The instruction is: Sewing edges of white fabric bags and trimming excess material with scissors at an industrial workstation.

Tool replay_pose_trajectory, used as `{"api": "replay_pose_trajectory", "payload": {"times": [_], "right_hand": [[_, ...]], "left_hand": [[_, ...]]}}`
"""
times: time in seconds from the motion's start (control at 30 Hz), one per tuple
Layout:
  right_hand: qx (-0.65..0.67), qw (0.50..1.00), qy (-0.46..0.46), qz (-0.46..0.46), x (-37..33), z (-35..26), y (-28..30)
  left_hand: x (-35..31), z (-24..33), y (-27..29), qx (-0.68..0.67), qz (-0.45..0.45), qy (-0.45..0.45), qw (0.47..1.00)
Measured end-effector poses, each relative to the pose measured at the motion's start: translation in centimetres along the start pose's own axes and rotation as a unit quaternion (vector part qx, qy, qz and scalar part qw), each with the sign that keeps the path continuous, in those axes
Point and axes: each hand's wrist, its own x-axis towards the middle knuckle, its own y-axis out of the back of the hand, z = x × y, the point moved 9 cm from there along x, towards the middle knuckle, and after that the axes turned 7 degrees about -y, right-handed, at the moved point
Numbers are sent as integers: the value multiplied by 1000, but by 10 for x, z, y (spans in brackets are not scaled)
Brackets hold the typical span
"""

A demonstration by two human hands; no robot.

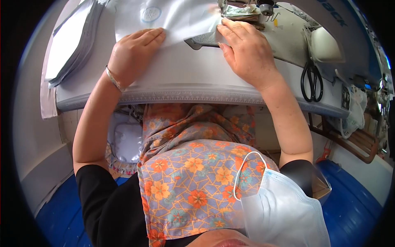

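My left hand [138, 50] lies flat on the near left edge of a white, slightly shiny sheet [181, 22]. Its fingers are stretched out and point to the right. A blue oval mark shows on the sheet beyond them. My right hand [247, 47] rests at the sheet's right edge, fingertips touching it and thumb held apart. Just beyond those fingertips is the needle area of a sewing machine [341, 41], cut off by the top of the view. A dark grey metal plate [203, 41] shows partly from under the sheet, between my hands.
Black-handled scissors [312, 82] lie at the table's right. A stack of white pieces [70, 47] sits at the far left. Small folded scraps [242, 14] lie by the machine. A measuring strip [185, 95] runs along the table's front edge. A face mask [284, 206] hangs near my chest.
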Motion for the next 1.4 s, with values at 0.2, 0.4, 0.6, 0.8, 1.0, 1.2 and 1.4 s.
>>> {"api": "replay_pose_trajectory", "payload": {"times": [0.2, 0.4, 0.6, 0.8, 1.0, 1.2, 1.4], "right_hand": [[-1, 1000, 1, 1, 0, 1, -2], [1, 1000, 3, -1, -1, 0, -2], [11, 1000, 0, 3, -1, 1, -1], [11, 1000, 5, 4, 0, -1, 2], [7, 1000, 7, 4, 0, -4, 3], [3, 1000, 7, 0, 1, -7, 4], [-4, 1000, 5, 0, 1, -8, 3]], "left_hand": [[5, 46, 13, 50, 0, -12, 999], [19, 89, 19, 22, -28, -15, 999], [44, 113, 19, -20, 18, -21, 999], [50, 89, 12, -91, 33, 1, 995], [46, 50, 5, -126, 46, 11, 991], [20, -1, -8, -15, 5, 54, 998], [1, 1, 4, 22, 15, 30, 999]]}}
